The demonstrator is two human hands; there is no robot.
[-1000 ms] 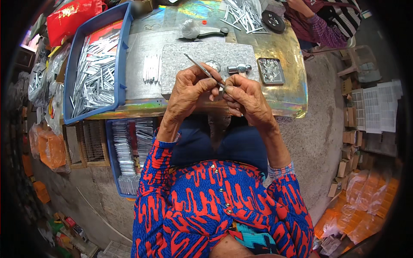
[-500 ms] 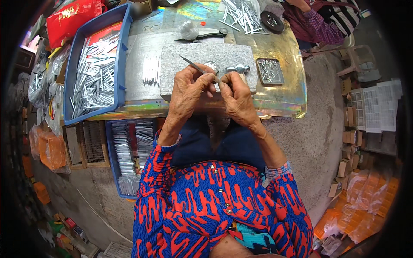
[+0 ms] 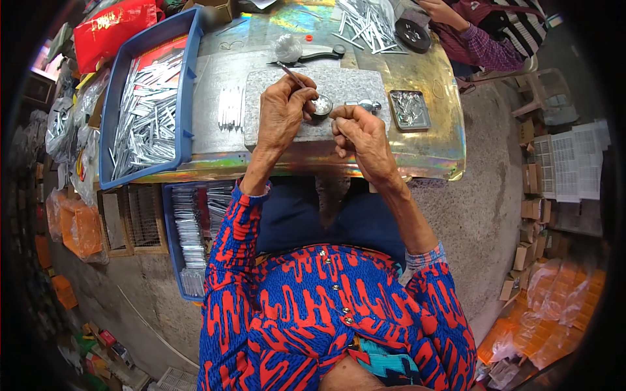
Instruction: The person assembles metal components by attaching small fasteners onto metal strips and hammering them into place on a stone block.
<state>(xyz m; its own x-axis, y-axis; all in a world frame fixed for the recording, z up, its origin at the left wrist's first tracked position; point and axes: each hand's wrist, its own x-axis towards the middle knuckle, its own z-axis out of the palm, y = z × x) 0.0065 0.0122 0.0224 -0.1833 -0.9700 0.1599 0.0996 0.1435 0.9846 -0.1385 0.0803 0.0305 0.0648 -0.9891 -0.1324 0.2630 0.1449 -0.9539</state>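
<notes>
My left hand (image 3: 282,112) is closed around a thin metal rod (image 3: 291,73) that slants up and to the left over a grey stone slab (image 3: 355,88). The rod's lower end reaches a small round dish (image 3: 322,105) of shiny bits on the slab. My right hand (image 3: 360,135) hovers beside the dish with its fingers curled together; whether it pinches a small piece I cannot tell. A small shiny metal tool (image 3: 368,104) lies just beyond my right hand.
A blue tray (image 3: 147,111) full of silver strips stands at the left. A small metal tray (image 3: 409,109) sits right of the slab. Loose silver strips (image 3: 368,23) lie at the table's far edge, near another person's hand (image 3: 438,9). A second blue crate (image 3: 193,234) sits under the table.
My hands have separated. The left hand moved the rod away from me to the round dish, and the right hand drew back toward the table's near edge.
</notes>
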